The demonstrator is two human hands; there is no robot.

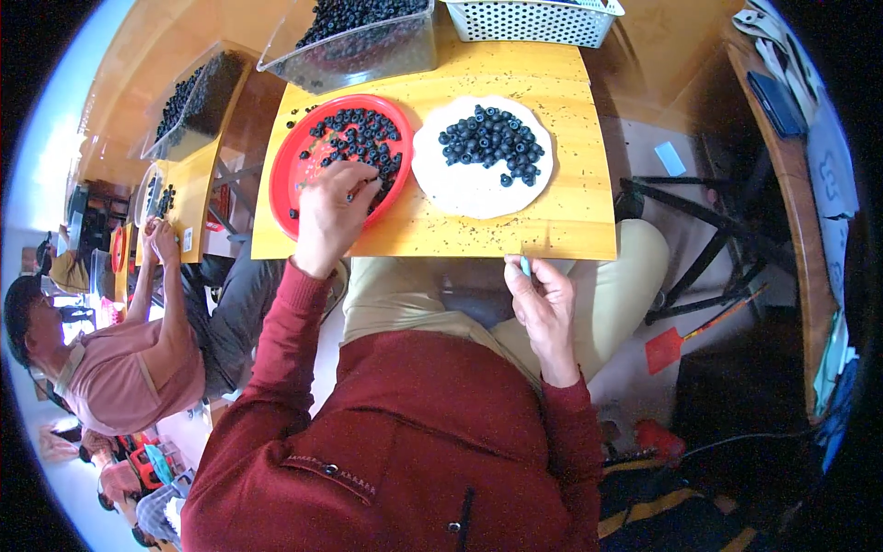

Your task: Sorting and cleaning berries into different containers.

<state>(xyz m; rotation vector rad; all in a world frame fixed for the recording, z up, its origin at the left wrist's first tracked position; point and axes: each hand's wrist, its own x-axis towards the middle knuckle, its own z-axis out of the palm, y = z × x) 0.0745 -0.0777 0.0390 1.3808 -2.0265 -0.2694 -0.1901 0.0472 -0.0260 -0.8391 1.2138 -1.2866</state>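
Observation:
My left hand (333, 207) is closed in a pinch over the near part of a red round tray (284, 175), with a dark blueberry (349, 196) showing between its fingers. Loose blueberries (365, 129) lie scattered across that tray. To its right, a white scalloped plate (460, 189) bears a cluster of blueberries (492, 138). My right hand (544, 304) is at the table's near edge, thumb and fingers closed on a small pale teal stick-like piece (525, 266); its kind cannot be made out, as the fingers cover most of it.
A clear bin of blueberries (368, 55) and a white perforated basket (529, 23) stand at the table's (432, 241) far edge. Small dark bits dot the wood. A co-worker (138, 368) sits at left by another bin (193, 110). A dark stool frame (708, 230) stands right.

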